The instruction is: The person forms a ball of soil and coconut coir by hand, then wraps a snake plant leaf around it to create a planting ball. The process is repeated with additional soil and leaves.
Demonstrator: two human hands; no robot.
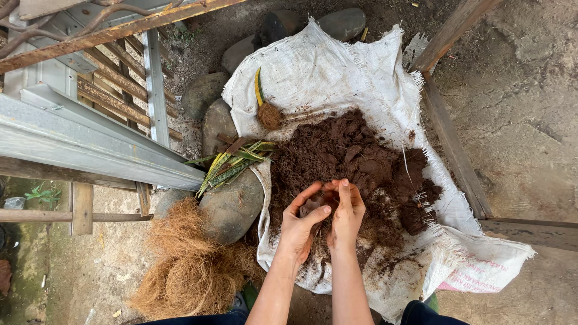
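Down at nine o'clock lie a grey metal beam (90, 141) and rusty slats (114, 90); below them, at seven o'clock, sits a heap of tan coir fibre (186, 265). Beside it are round stones (232, 204), and striped yellow-green leaves (232, 165) lie across the top of one. One more leaf with a fibrous root ball (268, 114) rests at eleven o'clock on the white woven sack (325, 72).

Spread on that sack, at centre, is the brown soil (355, 162), lumpy and fibrous. Both hands meet at its six o'clock edge. The left hand (298, 229) is half-curled, thumb and fingers cupped around a clod (316, 204); the right hand (346, 216) presses against the same clod from the other side, fingers bent over it. So both grasp the one lump between them, above the pile.

Crumbling seems to be the work, and it would go best with thumbs rubbing against fingers, low over the sack so that crumbs fall back onto it rather than off the frayed edge. At three o'clock, wooden planks (451, 138) border the sack on bare ground (518, 90).
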